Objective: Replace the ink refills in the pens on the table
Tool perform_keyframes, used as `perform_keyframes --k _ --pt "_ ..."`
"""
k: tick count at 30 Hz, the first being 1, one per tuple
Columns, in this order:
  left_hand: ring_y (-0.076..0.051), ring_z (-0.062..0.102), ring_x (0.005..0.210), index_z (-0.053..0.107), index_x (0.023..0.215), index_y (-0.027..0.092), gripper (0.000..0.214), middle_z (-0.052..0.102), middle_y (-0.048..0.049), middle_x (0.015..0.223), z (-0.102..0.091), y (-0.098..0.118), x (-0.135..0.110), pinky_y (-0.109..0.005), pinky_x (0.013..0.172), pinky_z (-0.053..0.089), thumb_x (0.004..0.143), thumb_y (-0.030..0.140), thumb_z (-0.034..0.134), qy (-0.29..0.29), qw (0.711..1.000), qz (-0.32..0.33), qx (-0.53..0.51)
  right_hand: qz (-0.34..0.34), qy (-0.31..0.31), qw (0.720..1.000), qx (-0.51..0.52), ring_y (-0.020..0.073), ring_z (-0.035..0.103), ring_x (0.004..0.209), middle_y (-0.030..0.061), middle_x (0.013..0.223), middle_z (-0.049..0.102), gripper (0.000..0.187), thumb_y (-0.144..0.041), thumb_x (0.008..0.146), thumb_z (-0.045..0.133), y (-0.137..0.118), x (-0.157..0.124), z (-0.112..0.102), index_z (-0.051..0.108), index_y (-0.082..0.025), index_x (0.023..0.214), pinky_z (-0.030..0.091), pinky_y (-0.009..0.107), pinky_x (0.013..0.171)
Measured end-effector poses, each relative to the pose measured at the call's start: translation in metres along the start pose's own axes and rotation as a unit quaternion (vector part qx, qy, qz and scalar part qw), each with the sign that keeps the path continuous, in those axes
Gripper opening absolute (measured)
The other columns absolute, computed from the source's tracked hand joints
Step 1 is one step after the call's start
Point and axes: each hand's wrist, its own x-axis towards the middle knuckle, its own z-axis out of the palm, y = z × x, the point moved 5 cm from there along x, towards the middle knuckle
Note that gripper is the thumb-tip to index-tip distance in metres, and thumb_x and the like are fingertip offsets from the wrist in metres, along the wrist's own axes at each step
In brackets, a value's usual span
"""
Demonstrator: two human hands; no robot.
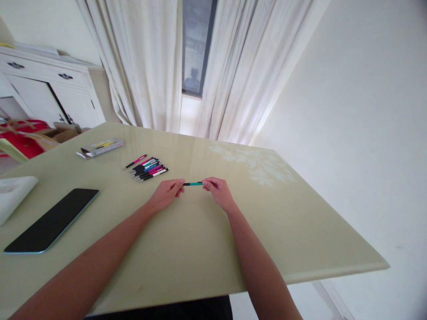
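Between my two hands a teal and black pen (194, 184) lies level, just above or on the table. My left hand (167, 194) pinches its black end, and my right hand (217, 191) pinches the other end, where a dark clip shows. Both tips of the pen are hidden by my fingers. Beyond my left hand lies a pile of pens (150, 169) in several colours, side by side, their pointed ends to the left. One pink and black pen (135, 162) rests slightly apart at the pile's far left.
A pale green table (187, 249) carries an opened pen box (102, 147) at the back left. A dark-screened tablet (53, 220) lies to the left, near a white object (15, 193) at the edge. Curtains, a white cabinet (50, 89) and red bags (26, 135) stand beyond.
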Motion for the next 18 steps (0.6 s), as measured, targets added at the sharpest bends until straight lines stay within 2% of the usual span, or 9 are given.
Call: perform_keyframes --k 2,3,6,10,18 --pt "-0.017 0.056 0.062 0.068 0.089 0.019 0.043 0.066 0.0004 0.071 -0.0019 0.0009 0.001 -0.027 0.059 0.04 0.091 0.061 0.056 0.019 0.999 0.031 -0.02 0.005 0.014 1.0 -0.01 0.0157 0.059 0.067 0.0028 0.073 0.067 0.027 -0.043 0.09 0.063 0.0001 -0.0002 -0.0013 0.074 -0.018 0.086 0.045 0.026 0.064" --pt "-0.017 0.056 0.063 0.069 0.091 0.019 0.042 0.067 0.0002 0.073 -0.0024 0.0012 0.0012 -0.027 0.059 0.04 0.089 0.06 0.058 0.025 0.999 0.037 -0.018 0.007 0.018 1.0 -0.013 0.0156 0.059 0.066 0.0029 0.072 0.067 0.028 -0.043 0.09 0.063 0.0005 -0.0002 -0.0017 0.073 -0.018 0.085 0.046 0.026 0.064" --pt "-0.017 0.056 0.062 0.068 0.081 0.019 0.047 0.065 -0.0009 0.068 -0.001 0.0009 0.0012 -0.028 0.059 0.04 0.095 0.058 0.048 0.015 1.0 0.023 0.002 0.011 0.015 1.0 -0.014 0.0154 0.059 0.065 0.0028 0.071 0.067 0.028 -0.043 0.09 0.063 0.0013 -0.0001 -0.0018 0.073 -0.018 0.085 0.046 0.026 0.063" --pt "-0.017 0.056 0.065 0.067 0.086 0.019 0.04 0.066 -0.001 0.075 -0.0016 0.0041 0.0003 -0.027 0.06 0.042 0.092 0.058 0.056 0.029 0.999 0.04 0.01 0.005 0.013 1.0 -0.021 0.0154 0.059 0.065 0.0029 0.072 0.067 0.028 -0.043 0.09 0.062 0.0011 -0.0002 -0.0024 0.073 -0.018 0.084 0.046 0.026 0.063" --pt "-0.018 0.055 0.065 0.065 0.087 0.02 0.038 0.065 -0.0015 0.076 0.0015 0.0052 0.0 -0.029 0.062 0.041 0.097 0.054 0.05 0.014 0.996 0.064 0.055 0.009 0.006 1.0 -0.027 0.0157 0.059 0.066 0.0029 0.072 0.068 0.028 -0.043 0.091 0.062 0.0041 0.0002 -0.0024 0.074 -0.018 0.086 0.046 0.026 0.064"
